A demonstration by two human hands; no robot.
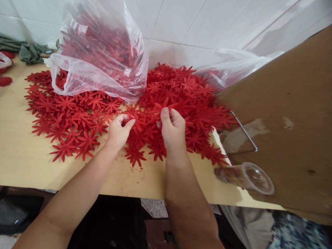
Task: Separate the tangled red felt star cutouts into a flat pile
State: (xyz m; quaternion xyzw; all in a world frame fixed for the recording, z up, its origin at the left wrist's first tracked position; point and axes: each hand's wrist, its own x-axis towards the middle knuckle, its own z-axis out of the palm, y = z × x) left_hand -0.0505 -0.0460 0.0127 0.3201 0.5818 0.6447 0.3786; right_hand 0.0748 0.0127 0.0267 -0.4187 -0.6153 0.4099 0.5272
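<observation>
My left hand (pixel 119 129) is closed in a pinch over the table, with a bit of red between thumb and forefinger. To its right my right hand (pixel 173 128) pinches a red flower-shaped piece (pixel 166 103), whose narrow petals stick out past the fingertips. Under and behind both hands spreads a heap of the same red flower-shaped pieces (pixel 193 110). Another pile of red pieces (pixel 66 112) lies on the left. A clear plastic bag (pixel 89 74), stuffed with more of them, stands between the piles toward the wall.
The yellowish table (pixel 18 145) runs against a tiled wall (pixel 178 20). A large brown board (pixel 290 114) with a metal wire handle (pixel 245 133) borders the right side. Beside it a clear plastic cup (pixel 243 175) lies tipped. Green cloth (pixel 31 52) sits at the back left.
</observation>
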